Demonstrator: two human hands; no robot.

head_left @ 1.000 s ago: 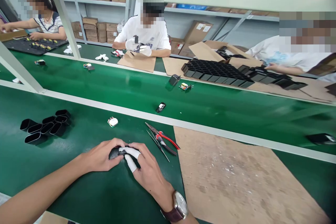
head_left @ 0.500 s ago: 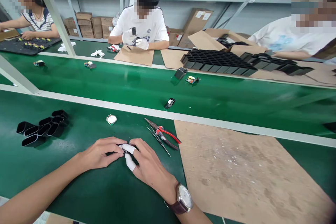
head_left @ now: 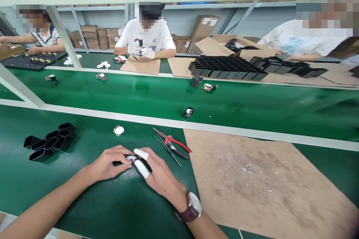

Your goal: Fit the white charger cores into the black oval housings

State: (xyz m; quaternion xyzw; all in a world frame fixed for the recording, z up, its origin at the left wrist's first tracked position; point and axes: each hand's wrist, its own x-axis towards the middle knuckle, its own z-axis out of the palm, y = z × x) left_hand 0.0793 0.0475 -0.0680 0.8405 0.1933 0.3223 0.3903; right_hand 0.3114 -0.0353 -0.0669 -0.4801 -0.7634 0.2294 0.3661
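Note:
A black plastic housing (head_left: 131, 158) with a white part inside sits between my hands, just above or on the green table; which, I cannot tell. My left hand (head_left: 110, 162) grips it from the left with thumb and fingers. White finger cots cover the thumb and forefinger of my right hand (head_left: 155, 168), which pinches the housing's right side. Beyond my hands lies a small circuit board with a white top (head_left: 119, 130). To the right rest red-handled long-nose pliers (head_left: 171, 143) and metal tweezers (head_left: 168, 151).
Several empty black housings (head_left: 52, 142) stand on the left. A stained cardboard sheet (head_left: 252, 175) covers the right side. Past a white rail (head_left: 140, 120), a green conveyor belt (head_left: 134, 97) carries several parts. Co-workers sit opposite, beside rows of black housings (head_left: 227, 68).
My right thumb and forefinger have drawn apart slightly, so the white part inside the housing shows more. Parts on the belt have shifted right. The view has tilted up a little.

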